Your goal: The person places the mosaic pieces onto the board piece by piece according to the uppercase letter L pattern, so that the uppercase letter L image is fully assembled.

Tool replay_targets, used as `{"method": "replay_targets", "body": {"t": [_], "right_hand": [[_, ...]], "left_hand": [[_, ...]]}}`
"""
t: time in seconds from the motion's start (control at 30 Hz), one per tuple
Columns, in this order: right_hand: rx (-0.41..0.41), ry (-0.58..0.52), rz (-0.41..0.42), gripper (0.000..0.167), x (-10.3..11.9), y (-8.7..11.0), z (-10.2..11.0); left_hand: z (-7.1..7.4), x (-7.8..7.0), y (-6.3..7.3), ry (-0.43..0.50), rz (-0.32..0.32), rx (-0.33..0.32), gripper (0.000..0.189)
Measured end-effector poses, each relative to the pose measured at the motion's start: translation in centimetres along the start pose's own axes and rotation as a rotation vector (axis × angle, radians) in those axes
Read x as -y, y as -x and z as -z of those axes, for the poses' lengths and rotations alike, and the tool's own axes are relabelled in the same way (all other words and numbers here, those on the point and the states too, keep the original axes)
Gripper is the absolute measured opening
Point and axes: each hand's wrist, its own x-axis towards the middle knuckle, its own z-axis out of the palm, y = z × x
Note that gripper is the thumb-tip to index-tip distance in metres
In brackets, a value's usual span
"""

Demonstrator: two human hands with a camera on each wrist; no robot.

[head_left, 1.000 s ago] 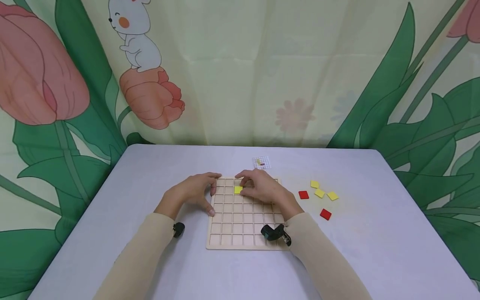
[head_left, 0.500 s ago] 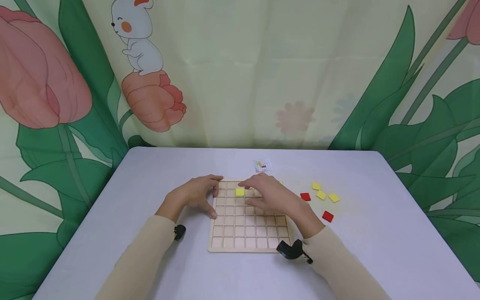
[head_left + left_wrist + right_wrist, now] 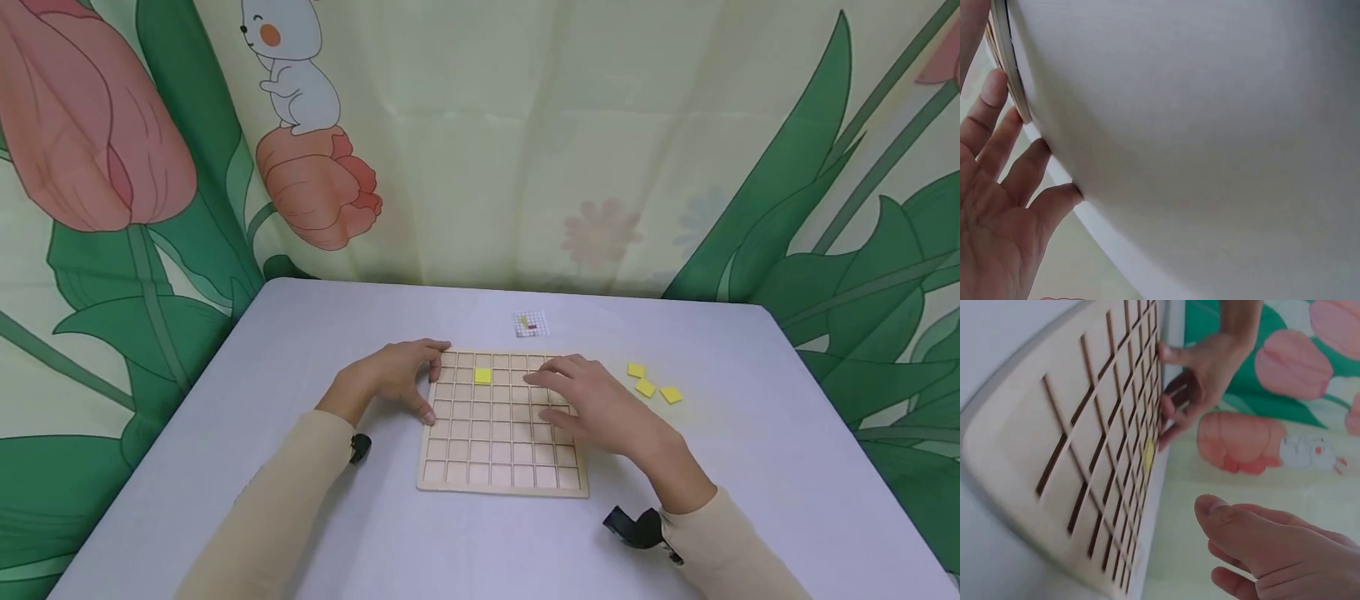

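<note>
A square wooden grid board [image 3: 480, 450] lies on the white table. One yellow tile [image 3: 483, 376] sits in a cell near its far left corner. My left hand [image 3: 397, 377] rests at the board's left edge, with thumb and fingertips along the rim and nothing pinched. In the left wrist view its fingers [image 3: 1025, 172] stretch down beside the board's edge. My right hand [image 3: 596, 402] hovers over the board's right side, fingers loosely bent. The right wrist view shows this right hand [image 3: 1272, 544] holding nothing, raised above the grid.
Several loose yellow tiles [image 3: 645, 387] lie right of the board. A small printed grid card [image 3: 531, 324] with coloured squares lies behind it. The white tabletop [image 3: 750, 500] surrounds everything, and a floral curtain [image 3: 480, 167] hangs behind the table.
My right hand has let go of the yellow tile and moved right and nearer the loose tiles. Its hand and forearm now cover the two red tiles. The left hand stays at the board's edge.
</note>
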Motion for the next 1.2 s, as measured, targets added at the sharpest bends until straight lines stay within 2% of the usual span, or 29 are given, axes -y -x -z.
{"method": "replay_targets", "body": {"t": [0.2, 0.37, 0.5, 0.7, 0.83, 0.97, 1.07, 1.2], "right_hand": [[-0.035, -0.057, -0.06, 0.047, -2.9, 1.8, 0.4], [-0.037, -0.137, -0.097, 0.05, -4.5, 2.6, 0.5], [-0.05, -0.111, -0.119, 0.051, -5.6, 3.4, 0.8], [-0.04, -0.072, -0.197, 0.052, -7.6, 5.9, 2.2], [-0.061, -0.086, -0.251, 0.054, -9.6, 7.4, 3.2], [-0.11, -0.084, -0.268, 0.054, -11.4, 8.2, 3.8], [-0.102, -0.104, -0.305, 0.054, -12.4, 8.6, 3.4], [-0.079, -0.167, -0.363, 0.062, -13.1, 8.8, 1.9]], "left_hand": [[0.1, -0.2, -0.1, -0.014, 0.006, 0.012, 0.059], [0.9, 0.2, 0.6, -0.033, 0.008, -0.011, 0.06], [1.3, 0.0, 0.8, -0.022, 0.003, -0.041, 0.058], [0.3, 0.0, 0.7, -0.01, -0.042, -0.009, 0.06], [-0.6, -0.1, 0.5, -0.004, -0.018, -0.011, 0.06], [-0.6, -0.2, 0.3, -0.009, -0.01, -0.019, 0.06], [-0.4, -0.1, 0.0, -0.004, -0.023, -0.019, 0.06], [-0.4, 0.1, -0.1, -0.013, -0.022, -0.009, 0.06]]}}
